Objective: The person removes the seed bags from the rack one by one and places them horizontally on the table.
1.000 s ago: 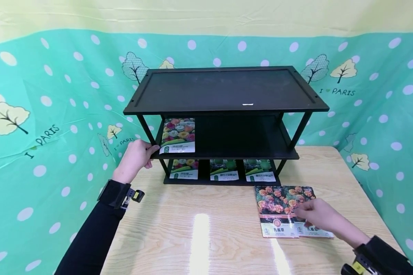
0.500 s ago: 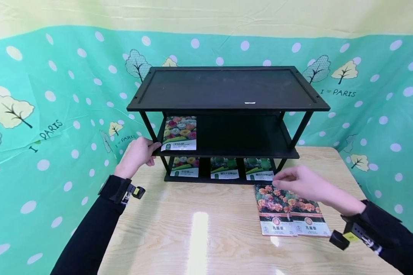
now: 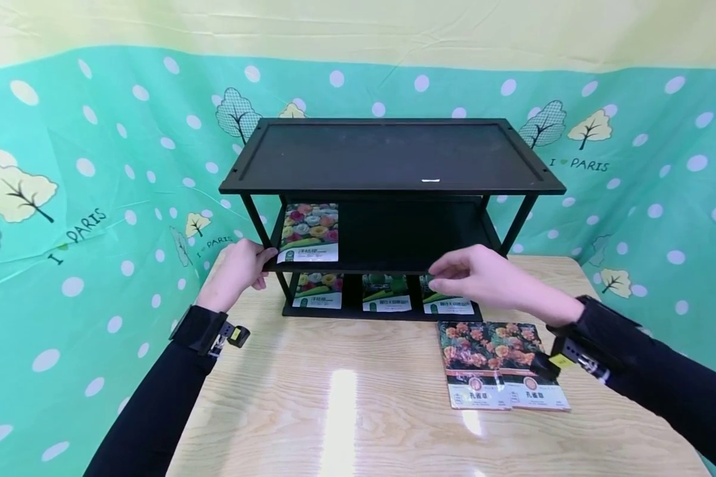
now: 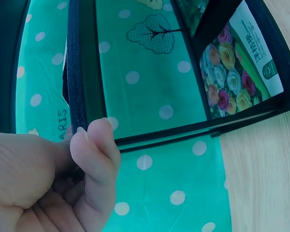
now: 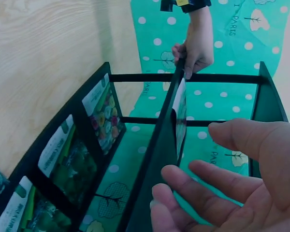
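My left hand [image 3: 237, 268] grips the left front corner of the middle board of a black three-tier shelf rack [image 3: 388, 156], its thumb on top and fingers beneath. Right beside that thumb a seed packet with colourful roses-like blooms [image 3: 309, 232] lies on the middle board. My right hand [image 3: 483, 275] holds nothing; its fingers are spread and loosely bent in the right wrist view, close before the front edge of the middle board. In the head view it overlaps part of the rightmost green packet [image 3: 447, 306] on the bottom board.
The bottom board also carries a flower packet [image 3: 318, 291] at left and a green packet [image 3: 386, 293] in the middle. Two orange-flower packets [image 3: 474, 358] lie overlapping on the wooden table [image 3: 262, 397] in front of the rack. A polka-dot cloth [image 3: 119, 218] hangs around behind.
My right hand has moved from the orange-flower packets on the table up and left to the rack front, carrying nothing. The left hand keeps its grip on the rack.
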A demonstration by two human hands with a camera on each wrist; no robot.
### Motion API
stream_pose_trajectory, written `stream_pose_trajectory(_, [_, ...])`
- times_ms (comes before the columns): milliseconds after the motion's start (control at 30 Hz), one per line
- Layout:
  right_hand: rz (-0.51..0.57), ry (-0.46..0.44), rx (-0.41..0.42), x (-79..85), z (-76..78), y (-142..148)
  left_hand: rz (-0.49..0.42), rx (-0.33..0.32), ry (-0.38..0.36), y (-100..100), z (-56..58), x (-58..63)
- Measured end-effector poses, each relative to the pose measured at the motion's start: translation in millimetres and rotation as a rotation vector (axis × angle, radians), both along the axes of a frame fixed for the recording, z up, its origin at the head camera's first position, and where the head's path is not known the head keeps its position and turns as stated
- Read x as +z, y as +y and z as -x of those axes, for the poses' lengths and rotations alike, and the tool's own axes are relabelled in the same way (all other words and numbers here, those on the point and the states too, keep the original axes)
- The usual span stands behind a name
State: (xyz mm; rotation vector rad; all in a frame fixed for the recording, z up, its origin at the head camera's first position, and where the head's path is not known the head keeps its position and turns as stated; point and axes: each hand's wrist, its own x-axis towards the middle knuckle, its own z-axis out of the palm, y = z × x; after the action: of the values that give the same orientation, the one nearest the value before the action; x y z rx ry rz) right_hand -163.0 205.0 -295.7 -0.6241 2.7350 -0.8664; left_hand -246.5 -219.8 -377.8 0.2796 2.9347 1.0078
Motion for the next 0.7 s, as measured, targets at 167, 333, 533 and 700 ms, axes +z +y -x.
stream_pose_trajectory(167, [0.014,0.023,0.074,1.9,16.1,-15.9,-0.001,-0.01,-0.007,0.4,-1.1,1.8])
stream_pose_trajectory(333, [0.013,0.095,0.172,-0.6,34.6,-37.3,-0.015,-0.009,-0.003,-0.3,-1.7,-0.1])
stream_pose_trajectory(533, [-0.01,0.138,0.195,-5.6,55.0,-57.7,0.001,-0.014,0.006,1.9,1.6,-2.5])
stream_pose_trajectory(700, [-0.03,0.116,0.202,-11.4,71.2,-76.2,-0.022,0.0,-0.011,1.8,0.3,-0.3])
